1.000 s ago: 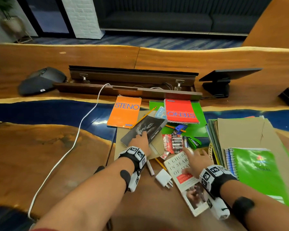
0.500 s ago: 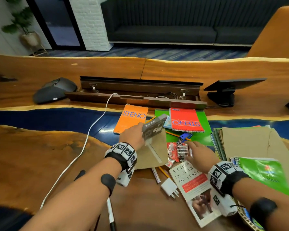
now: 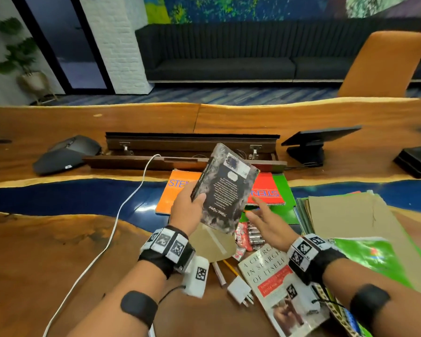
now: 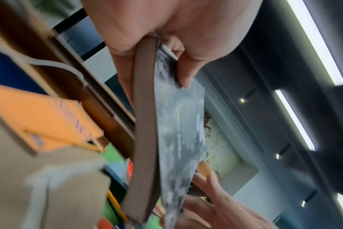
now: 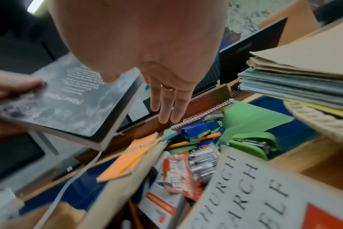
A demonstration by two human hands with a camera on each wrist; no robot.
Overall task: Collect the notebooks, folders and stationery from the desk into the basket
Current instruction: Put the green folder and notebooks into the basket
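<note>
My left hand (image 3: 188, 210) grips a dark grey paperback book (image 3: 225, 188) by its lower left corner and holds it tilted above the desk; the left wrist view shows thumb and fingers pinching that book (image 4: 174, 124). My right hand (image 3: 265, 221) hovers open just right of the book, fingers straight (image 5: 166, 105), touching nothing. Below lie an orange STENO pad (image 3: 178, 190), a red STENO pad (image 3: 265, 188) on a green folder (image 3: 283, 190), a battery pack (image 3: 249, 235), blue stapler (image 5: 202, 130), green stapler (image 5: 254, 142) and a white paperback (image 3: 277, 285).
A stack of tan folders and notebooks (image 3: 350, 220) sits in a woven basket (image 5: 319, 120) at the right with a green spiral notebook (image 3: 367, 259). A white cable (image 3: 122, 210), charger plug (image 3: 238, 288), pencils, a speakerphone (image 3: 66, 154), an open cable tray and a small monitor (image 3: 314, 142) occupy the desk.
My left hand lifted the grey book off the tan folder and raised it upright above the desk. My right hand left the white paperback and rose open beside the book.
</note>
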